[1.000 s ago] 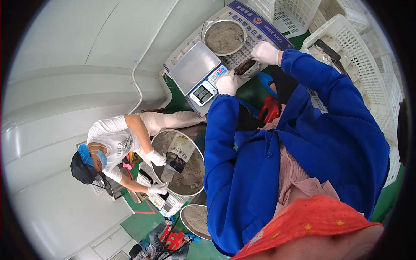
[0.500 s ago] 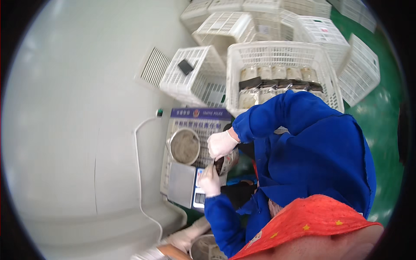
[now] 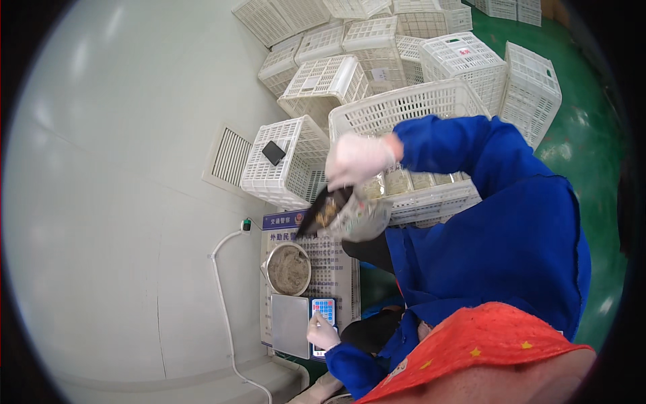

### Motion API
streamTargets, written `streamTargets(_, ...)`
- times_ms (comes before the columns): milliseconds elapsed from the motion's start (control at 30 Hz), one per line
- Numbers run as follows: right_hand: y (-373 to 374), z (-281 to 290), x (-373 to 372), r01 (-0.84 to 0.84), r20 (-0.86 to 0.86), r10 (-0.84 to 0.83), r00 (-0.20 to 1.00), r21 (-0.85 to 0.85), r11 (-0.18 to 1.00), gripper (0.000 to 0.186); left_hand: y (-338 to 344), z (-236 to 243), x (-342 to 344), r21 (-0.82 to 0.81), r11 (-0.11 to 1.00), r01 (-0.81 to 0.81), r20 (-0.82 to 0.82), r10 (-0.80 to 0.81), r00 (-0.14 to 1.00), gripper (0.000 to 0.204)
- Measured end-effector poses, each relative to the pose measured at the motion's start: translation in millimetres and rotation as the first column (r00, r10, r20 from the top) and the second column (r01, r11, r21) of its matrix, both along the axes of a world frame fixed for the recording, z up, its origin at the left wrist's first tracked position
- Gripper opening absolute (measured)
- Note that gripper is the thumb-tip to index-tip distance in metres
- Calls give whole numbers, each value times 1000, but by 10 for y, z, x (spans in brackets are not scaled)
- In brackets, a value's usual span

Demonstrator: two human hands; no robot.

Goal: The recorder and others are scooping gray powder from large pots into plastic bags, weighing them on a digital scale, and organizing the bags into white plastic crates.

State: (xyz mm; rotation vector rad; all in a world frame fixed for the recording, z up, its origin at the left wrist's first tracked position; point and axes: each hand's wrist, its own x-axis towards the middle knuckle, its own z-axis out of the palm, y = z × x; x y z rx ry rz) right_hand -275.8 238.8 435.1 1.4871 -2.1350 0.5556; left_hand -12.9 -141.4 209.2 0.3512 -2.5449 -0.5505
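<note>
My right hand [image 3: 360, 160], in a white glove, is raised beside the big crate. It grips a pouch [image 3: 367, 221] by its top edge; the pouch is part black, part clear, with pale brown bits showing. The pouch hangs tilted above the printed board, and motion blurs it and the hand slightly. My left hand [image 3: 324, 332], gloved too, rests by the keypad of a digital scale [image 3: 289, 327]. Its fingers are curled together, and whatever they hold, if anything, is hidden. Beyond the scale stands a round metal bowl [image 3: 289, 271] of greyish-brown loose stuff.
A white slotted crate [image 3: 417, 101] with packed pouches stands at the far right. More white crates [image 3: 323, 84] are stacked behind it. One tipped crate [image 3: 286, 161] carries a small black object [image 3: 273, 153]. A white cable [image 3: 219, 283] runs along the wall. Another person's gloved arm [image 3: 316, 389] shows below.
My right hand has lifted the pouch up and away from my left hand, toward the big crate. The left hand has let go of the pouch and stays by the scale. The view has shifted.
</note>
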Motion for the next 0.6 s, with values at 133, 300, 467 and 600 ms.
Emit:
streamTargets(133,540,343,-239,258,28,-256,966,-73,963,23,416,-705,-90,423,903,-82,94,46,994,22)
streamTargets(300,935,420,-568,442,-41,-441,897,9,897,25,1189,-1338,-321,699,715,2,31,-33,999,21)
streamTargets(467,1613,37,-1237,675,-79,-670,738,74,734,37,1451,-1866,-134,715,692,-101,192,-55,980,22)
streamTargets(600,2239,-452,-1500,838,-34,-838,545,54,543,34,1441,-2081,-45,637,732,-241,446,-95,890,21)
